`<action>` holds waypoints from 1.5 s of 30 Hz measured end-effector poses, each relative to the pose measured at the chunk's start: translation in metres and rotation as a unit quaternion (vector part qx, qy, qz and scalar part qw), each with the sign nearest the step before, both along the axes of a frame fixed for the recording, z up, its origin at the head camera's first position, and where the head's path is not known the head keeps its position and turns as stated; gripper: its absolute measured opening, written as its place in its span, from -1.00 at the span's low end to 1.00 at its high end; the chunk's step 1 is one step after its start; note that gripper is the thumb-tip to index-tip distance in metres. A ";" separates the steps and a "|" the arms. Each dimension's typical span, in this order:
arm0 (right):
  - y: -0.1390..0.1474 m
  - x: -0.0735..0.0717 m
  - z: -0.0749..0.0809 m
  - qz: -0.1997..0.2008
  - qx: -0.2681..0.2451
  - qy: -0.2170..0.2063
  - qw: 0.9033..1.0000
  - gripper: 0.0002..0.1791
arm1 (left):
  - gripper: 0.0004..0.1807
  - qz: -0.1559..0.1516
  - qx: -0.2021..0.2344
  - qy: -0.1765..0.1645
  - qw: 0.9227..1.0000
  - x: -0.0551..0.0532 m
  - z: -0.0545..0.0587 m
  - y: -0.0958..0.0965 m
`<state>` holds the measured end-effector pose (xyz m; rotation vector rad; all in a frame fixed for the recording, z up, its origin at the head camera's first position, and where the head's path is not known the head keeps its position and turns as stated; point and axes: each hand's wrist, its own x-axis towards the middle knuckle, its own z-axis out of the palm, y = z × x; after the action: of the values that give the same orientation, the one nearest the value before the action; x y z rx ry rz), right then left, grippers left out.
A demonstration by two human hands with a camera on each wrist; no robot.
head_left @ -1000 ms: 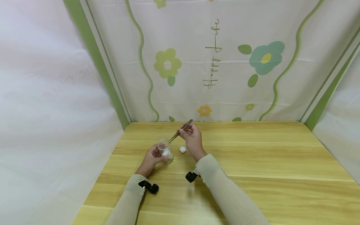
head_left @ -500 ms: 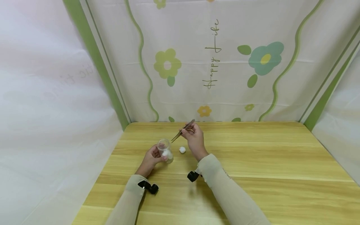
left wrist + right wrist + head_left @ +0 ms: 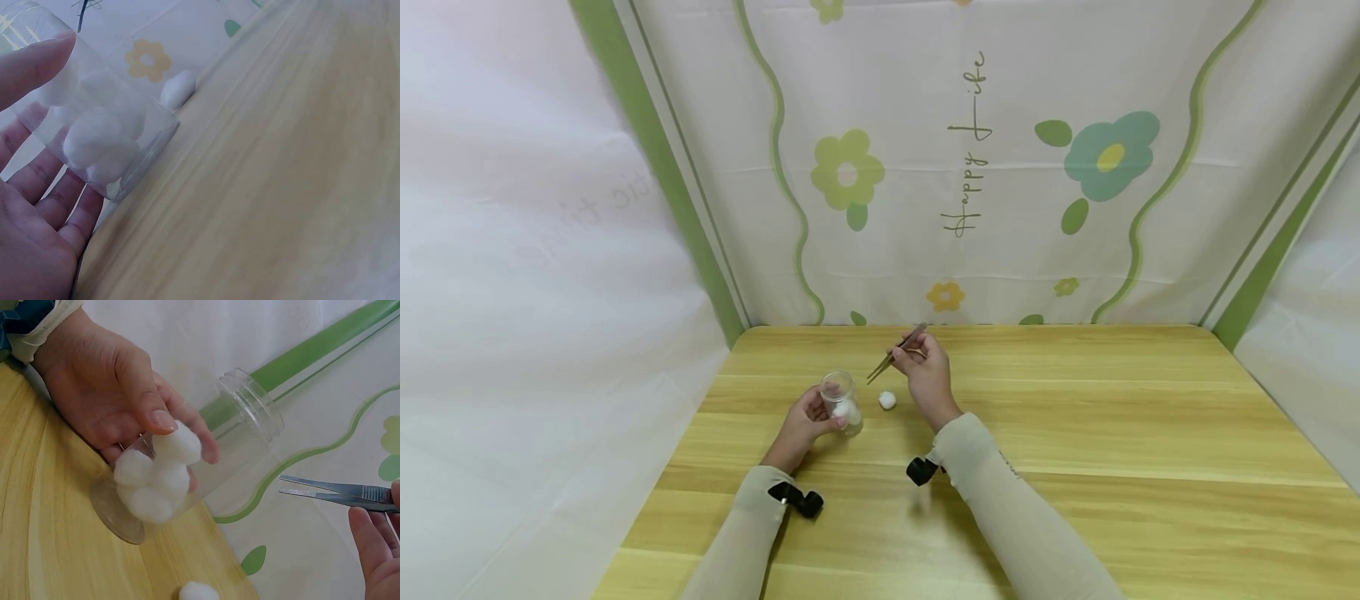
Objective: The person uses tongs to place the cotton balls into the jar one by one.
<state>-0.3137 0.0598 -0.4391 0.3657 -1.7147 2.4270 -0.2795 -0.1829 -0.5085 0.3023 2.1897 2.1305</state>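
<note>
Jar (image 3: 841, 400): clear, mouth upward, just left of centre in the head view's lower half.
Cotton balls (image 3: 165, 478): several, white, heaped in the jar's lower part.
Left hand (image 3: 801, 429): curved around the jar, thumb on one side and fingers on the other, spread only to the jar's width.
Tweezers (image 3: 883, 367): metal, slanting down to the left, tips parted, beside and apart from the jar's mouth.
Right hand (image 3: 928, 379): thumb and fingers closed in a pinch on the tweezers.
Loose cotton ball (image 3: 887, 401): on the wooden table (image 3: 1120, 433), just right of the jar.
Right sleeve (image 3: 1030, 517): lower right of centre; small dark print, too tiny to read.
Backdrop (image 3: 910, 242): flowered cloth, upper frame, "Happy Life" running sideways.
Left curtain (image 3: 550, 333): left edge; faint mirrored lettering, perhaps "tic time".
</note>
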 end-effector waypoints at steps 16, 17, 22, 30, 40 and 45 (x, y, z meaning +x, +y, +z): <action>0.004 -0.004 -0.009 -0.017 0.021 -0.019 0.999 -0.77 | -0.30 0.000 -0.002 0.002 1.000 0.000 0.000 0.000; 0.004 -0.005 -0.010 -0.018 0.022 -0.021 0.999 -0.77 | -0.30 0.000 -0.002 0.002 1.000 0.001 0.000 0.000; 0.005 -0.006 -0.014 -0.018 0.022 -0.025 0.999 -0.75 | -0.30 0.003 -0.003 -0.001 1.000 0.001 0.000 0.000; 0.007 -0.007 -0.018 -0.013 0.032 -0.030 0.999 -0.74 | -0.31 0.001 -0.003 0.003 1.000 -0.001 -0.001 0.000; 0.009 -0.008 -0.025 -0.021 0.040 -0.037 0.998 -0.74 | -0.31 -0.002 -0.007 0.001 1.000 -0.003 -0.002 -0.001; 0.009 -0.010 -0.029 -0.025 0.041 -0.041 0.998 -0.73 | -0.32 -0.001 -0.010 -0.001 1.000 -0.002 -0.002 0.000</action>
<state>-0.3238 0.0685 -0.4684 0.2329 -1.8385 2.3728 -0.2819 -0.1832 -0.5105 0.3013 2.2073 2.1054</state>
